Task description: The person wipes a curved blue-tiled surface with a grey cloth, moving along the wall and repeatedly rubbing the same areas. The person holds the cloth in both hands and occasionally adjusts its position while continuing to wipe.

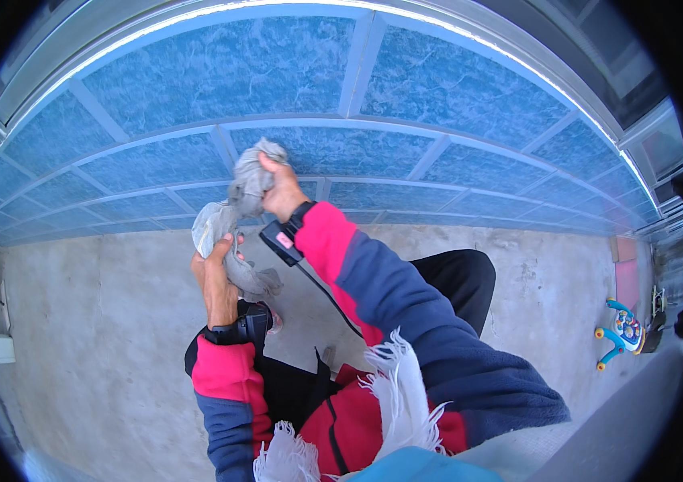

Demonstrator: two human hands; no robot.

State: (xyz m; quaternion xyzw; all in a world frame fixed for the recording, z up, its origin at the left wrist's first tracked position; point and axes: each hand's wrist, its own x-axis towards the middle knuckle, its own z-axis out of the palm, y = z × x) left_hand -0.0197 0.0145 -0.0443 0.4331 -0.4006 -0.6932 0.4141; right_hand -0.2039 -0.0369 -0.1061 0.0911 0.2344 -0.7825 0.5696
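Observation:
A limp, greyish-white cloth is bunched up in my right hand, just in front of the blue tiled wall. My left hand grips a lower part of what looks like the same cloth, with the thumb on top and a loose end drooping past the fingers. Whether the cloth touches the tiles I cannot tell. Black devices are strapped to both wrists, and a cable runs from the right one.
Below the wall spreads a concrete floor. A child's blue-and-white activity walker toy is at the far right, near a pink panel. On the left wall sits a white box. My white fringed scarf hangs near my arms.

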